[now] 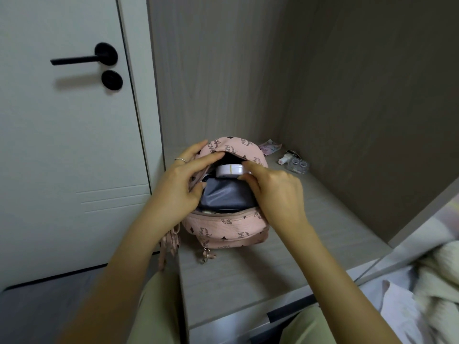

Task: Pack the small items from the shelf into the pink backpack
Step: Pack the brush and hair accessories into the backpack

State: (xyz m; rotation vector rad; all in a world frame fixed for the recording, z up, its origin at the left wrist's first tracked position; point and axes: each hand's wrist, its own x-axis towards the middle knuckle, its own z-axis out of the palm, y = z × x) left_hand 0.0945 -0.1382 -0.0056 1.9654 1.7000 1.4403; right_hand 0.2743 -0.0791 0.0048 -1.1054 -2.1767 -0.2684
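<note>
Left hand (pixel 178 180): we hook curled fingers on the backpack (pixel 231 224) rim, spreading it.
Right hand (pixel 273 189): we pinch the white jar (pixel 229 170), wrist bent down.

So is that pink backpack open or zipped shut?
Open. The pink backpack gapes at the top, the left hand holding its flap back, a white round case showing inside.

Both forearms were bare, with no sleeves in view. The left hand (pixel 173 187) wore a thin silver ring (pixel 180 159) on one finger. The right hand (pixel 275 192) wore nothing. Pale olive-green trousers (pixel 159 309) covered the legs.
</note>
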